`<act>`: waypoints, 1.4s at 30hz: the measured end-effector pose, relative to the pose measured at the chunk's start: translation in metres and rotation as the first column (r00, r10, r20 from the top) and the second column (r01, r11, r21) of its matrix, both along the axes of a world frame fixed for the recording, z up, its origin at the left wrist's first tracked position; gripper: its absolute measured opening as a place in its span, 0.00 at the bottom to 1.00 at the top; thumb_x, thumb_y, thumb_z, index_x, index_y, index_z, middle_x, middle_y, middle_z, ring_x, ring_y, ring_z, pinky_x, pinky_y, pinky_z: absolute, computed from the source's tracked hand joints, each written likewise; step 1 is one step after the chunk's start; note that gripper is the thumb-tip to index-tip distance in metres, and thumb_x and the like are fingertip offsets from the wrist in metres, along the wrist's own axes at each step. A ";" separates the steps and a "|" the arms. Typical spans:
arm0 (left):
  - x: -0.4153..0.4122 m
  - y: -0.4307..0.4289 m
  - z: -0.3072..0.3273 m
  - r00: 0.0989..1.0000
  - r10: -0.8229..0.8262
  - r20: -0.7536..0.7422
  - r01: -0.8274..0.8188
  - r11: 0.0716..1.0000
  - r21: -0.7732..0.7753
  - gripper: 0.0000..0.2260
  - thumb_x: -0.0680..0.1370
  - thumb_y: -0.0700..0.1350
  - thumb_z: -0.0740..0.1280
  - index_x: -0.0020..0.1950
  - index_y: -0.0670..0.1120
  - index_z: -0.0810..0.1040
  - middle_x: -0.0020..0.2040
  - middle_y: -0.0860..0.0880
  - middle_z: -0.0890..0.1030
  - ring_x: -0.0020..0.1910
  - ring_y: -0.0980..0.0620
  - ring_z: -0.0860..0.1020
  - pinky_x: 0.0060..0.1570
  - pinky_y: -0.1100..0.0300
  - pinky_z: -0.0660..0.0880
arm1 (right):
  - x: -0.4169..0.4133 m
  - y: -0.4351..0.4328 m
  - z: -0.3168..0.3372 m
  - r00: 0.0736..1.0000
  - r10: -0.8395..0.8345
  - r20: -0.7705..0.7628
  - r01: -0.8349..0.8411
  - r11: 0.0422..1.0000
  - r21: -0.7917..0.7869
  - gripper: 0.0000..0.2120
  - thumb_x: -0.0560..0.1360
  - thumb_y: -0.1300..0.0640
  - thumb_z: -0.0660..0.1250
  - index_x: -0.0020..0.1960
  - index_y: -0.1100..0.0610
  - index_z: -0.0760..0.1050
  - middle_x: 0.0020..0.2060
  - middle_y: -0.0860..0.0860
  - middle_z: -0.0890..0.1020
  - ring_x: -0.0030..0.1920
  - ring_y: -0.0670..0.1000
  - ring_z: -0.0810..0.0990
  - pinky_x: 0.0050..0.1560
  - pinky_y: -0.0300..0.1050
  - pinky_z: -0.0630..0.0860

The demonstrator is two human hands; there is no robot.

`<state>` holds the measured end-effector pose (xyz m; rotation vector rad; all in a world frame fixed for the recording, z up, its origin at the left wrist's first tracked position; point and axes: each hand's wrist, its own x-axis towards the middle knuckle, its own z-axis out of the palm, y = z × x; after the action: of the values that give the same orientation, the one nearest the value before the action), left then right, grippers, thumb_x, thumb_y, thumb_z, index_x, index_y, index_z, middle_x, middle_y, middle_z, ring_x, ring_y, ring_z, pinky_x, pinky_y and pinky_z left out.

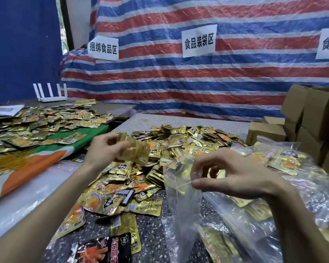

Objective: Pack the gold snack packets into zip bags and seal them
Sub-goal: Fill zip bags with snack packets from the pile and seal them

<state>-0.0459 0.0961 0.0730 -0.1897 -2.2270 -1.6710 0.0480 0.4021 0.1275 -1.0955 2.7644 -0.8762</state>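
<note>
A big heap of gold snack packets (179, 147) covers the speckled table (152, 230) in front of me. My left hand (104, 150) is raised over the heap and grips a small stack of gold packets (136, 151), blurred by motion. My right hand (232, 175) pinches the rim of a clear zip bag (180, 204) with a red seal line, holding its mouth open. The bag hangs down toward the table, and gold shows through it.
Filled zip bags (285, 162) pile up at the right. Cardboard boxes (311, 118) stand at the far right. A second table at the left carries more gold packets (46, 122), a green and orange sheet (36, 160) and a white router (51, 95). A striped tarp (198, 76) hangs behind.
</note>
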 end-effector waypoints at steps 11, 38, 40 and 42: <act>0.075 0.047 0.083 0.994 -0.098 -0.053 0.103 0.988 0.111 0.12 0.75 0.39 0.70 0.32 0.46 0.84 0.31 0.50 0.80 0.29 0.55 0.76 0.22 0.62 0.72 | 0.005 -0.013 -0.005 0.988 0.133 -0.072 -0.139 0.986 -0.088 0.04 0.76 0.51 0.73 0.46 0.51 0.84 0.43 0.47 0.82 0.44 0.51 0.81 0.43 0.53 0.79; 0.048 0.093 0.032 0.983 -0.134 -0.128 0.133 0.991 -0.020 0.06 0.80 0.53 0.67 0.52 0.52 0.77 0.49 0.53 0.80 0.43 0.52 0.82 0.39 0.60 0.78 | -0.003 0.019 0.001 0.963 -0.025 -0.268 -0.058 0.953 -0.297 0.05 0.74 0.56 0.74 0.41 0.56 0.83 0.36 0.52 0.82 0.38 0.54 0.81 0.41 0.56 0.78; 0.039 0.094 0.023 0.988 -0.106 -0.111 0.114 0.992 0.063 0.06 0.81 0.54 0.64 0.52 0.53 0.75 0.51 0.53 0.79 0.43 0.50 0.83 0.39 0.59 0.77 | -0.004 0.020 0.000 0.967 -0.038 -0.253 -0.035 0.960 -0.279 0.04 0.72 0.55 0.74 0.41 0.55 0.83 0.37 0.52 0.82 0.39 0.53 0.82 0.43 0.56 0.79; 0.026 0.095 0.008 0.994 -0.081 -0.071 0.084 0.996 0.038 0.06 0.81 0.53 0.63 0.51 0.52 0.75 0.51 0.52 0.79 0.46 0.50 0.82 0.43 0.58 0.76 | -0.006 0.019 -0.001 0.971 -0.045 -0.234 -0.020 0.964 -0.267 0.04 0.71 0.54 0.73 0.41 0.54 0.84 0.37 0.52 0.83 0.41 0.53 0.82 0.44 0.57 0.79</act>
<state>-0.0196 0.1910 0.0809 -0.3291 -2.1592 -1.7235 0.0423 0.4212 0.1268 -1.3050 2.9069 -1.2262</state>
